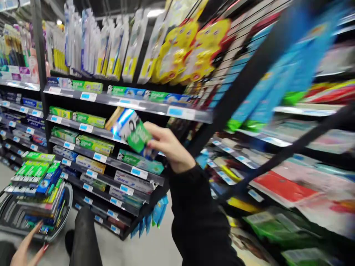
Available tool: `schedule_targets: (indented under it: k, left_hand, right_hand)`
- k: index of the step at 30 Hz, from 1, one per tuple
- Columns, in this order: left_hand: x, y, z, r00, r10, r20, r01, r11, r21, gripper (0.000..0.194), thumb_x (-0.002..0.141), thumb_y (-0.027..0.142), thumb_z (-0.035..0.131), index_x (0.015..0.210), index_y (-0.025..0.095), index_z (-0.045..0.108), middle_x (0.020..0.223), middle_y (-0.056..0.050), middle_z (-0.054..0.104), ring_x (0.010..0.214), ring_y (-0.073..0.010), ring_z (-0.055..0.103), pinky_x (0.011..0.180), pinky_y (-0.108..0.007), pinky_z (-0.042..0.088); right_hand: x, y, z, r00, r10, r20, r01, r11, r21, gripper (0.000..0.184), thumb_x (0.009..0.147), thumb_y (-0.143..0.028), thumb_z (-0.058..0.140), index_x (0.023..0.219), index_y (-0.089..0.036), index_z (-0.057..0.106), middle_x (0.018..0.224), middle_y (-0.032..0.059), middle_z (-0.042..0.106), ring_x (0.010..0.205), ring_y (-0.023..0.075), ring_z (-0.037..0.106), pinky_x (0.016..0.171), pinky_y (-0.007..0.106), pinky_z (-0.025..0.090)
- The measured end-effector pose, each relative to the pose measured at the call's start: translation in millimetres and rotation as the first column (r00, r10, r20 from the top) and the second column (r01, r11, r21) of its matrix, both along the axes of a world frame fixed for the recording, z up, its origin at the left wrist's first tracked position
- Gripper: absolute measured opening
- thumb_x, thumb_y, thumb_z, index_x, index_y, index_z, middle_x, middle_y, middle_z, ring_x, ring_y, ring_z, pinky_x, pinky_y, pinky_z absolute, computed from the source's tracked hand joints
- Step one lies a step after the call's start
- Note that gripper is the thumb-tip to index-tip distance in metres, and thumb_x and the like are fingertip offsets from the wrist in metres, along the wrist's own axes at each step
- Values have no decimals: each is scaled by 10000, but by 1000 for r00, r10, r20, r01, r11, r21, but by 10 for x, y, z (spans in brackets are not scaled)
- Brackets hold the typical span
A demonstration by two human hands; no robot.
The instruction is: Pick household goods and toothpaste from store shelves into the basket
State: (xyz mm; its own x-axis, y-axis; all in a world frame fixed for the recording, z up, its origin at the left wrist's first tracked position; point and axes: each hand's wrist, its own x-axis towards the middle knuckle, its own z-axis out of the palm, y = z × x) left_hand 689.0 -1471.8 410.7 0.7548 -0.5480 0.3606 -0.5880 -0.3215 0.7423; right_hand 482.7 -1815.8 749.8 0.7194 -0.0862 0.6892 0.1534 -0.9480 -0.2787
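My right hand [168,144] is closed around the right end of some toothpaste boxes [131,131], held tilted in front of the shelf unit. They are green, white and blue, with a yellowish edge, and blur hides how many there are. At the lower left, my left hand [27,249] has its fingers stretched apart near the front rim of a grey shopping basket [68,207]. Nothing shows between these fingers. Piled in the basket are several toothpaste boxes [34,171], mostly green and blue, stacked above the rim.
Shelves [127,103] with rows of boxed toothpaste stand ahead, price tags along their edges. Packaged toothbrushes [111,48] and yellow packs [177,51] hang above. A slanting dark post [235,81] and blurred shelves of packaged goods fill the right. My knee [84,236] is beside the basket.
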Motion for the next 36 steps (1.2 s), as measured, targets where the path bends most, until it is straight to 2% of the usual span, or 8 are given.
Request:
schedule_targets:
  k: [3, 7, 12, 20, 25, 27, 32, 36]
  left_hand:
    - [-268, -53, 607, 920, -380, -92, 350, 906, -239, 689, 745, 484, 674, 1353, 244, 456, 1344, -110, 558, 1204, -297, 549, 993, -411, 486]
    - [-477, -290, 1406, 798, -601, 32, 570, 738, -360, 878, 580, 498, 805, 1337, 173, 500, 1336, -183, 546, 1237, -340, 509, 1055, -475, 400]
    - [-679, -286, 1558, 870, -482, 103, 481, 783, -393, 487, 654, 436, 752, 1041, 153, 667, 896, -91, 730, 775, -223, 698, 731, -318, 568]
    - [-792, -222, 1424, 942, -107, 317, 181, 961, -211, 425, 608, 288, 773, 990, 154, 646, 881, -56, 745, 709, -179, 704, 690, -247, 568]
    - [-826, -210, 1342, 912, -65, 405, 121, 986, -115, 408, 660, 318, 741, 1024, 163, 640, 928, -64, 747, 783, -203, 716, 741, -265, 576]
    - [-856, -223, 1288, 916, -68, 395, 121, 987, -110, 429, 654, 364, 748, 1014, 158, 638, 890, -64, 747, 746, -202, 715, 714, -265, 578]
    - [-869, -204, 1101, 991, -128, 33, 132, 978, -164, 526, 643, 392, 763, 1077, 146, 596, 952, -79, 726, 825, -207, 700, 775, -290, 565]
    - [-830, -80, 897, 879, -238, -413, 233, 970, -63, 534, 640, 384, 767, 1082, 141, 592, 914, -42, 696, 804, -191, 664, 745, -284, 537]
  right_hand:
    - [350, 366, -882, 872, 455, -183, -375, 859, 349, 682, 693, -799, 492, 880, -182, 717, 895, 68, 654, 801, 205, 606, 751, 340, 498]
    - [741, 869, -1859, 651, 741, -163, -502, 582, 640, 732, 647, -805, 541, 954, -165, 721, 950, 98, 676, 884, 238, 616, 860, 382, 479]
    - [868, 1248, -2475, 615, 783, -96, -443, 443, 780, 793, 561, -860, 543, 942, -186, 718, 1033, 110, 680, 1066, 295, 580, 958, 415, 444]
    - [509, 1449, -2419, 842, 534, 81, -388, 493, 779, 767, 656, -773, 569, 1196, -228, 581, 1113, 115, 572, 1016, 265, 589, 895, 411, 498]
    - [411, 1478, -2067, 881, 473, 1, -374, 695, 614, 750, 646, -697, 655, 1242, -256, 543, 1149, 116, 594, 1043, 271, 570, 890, 410, 490]
    - [454, 1482, -1940, 836, 545, -68, -419, 714, 561, 667, 649, -610, 717, 1194, -255, 569, 1084, 92, 637, 1000, 247, 591, 863, 378, 495]
    - [616, 1484, -1927, 849, 528, -39, -370, 645, 669, 565, 626, -626, 728, 1003, -220, 620, 926, 59, 637, 801, 194, 609, 674, 299, 514]
    - [808, 1386, -2130, 968, 249, 38, -131, 368, 921, 544, 625, -651, 685, 942, -218, 598, 724, -9, 564, 501, 103, 467, 409, 232, 371]
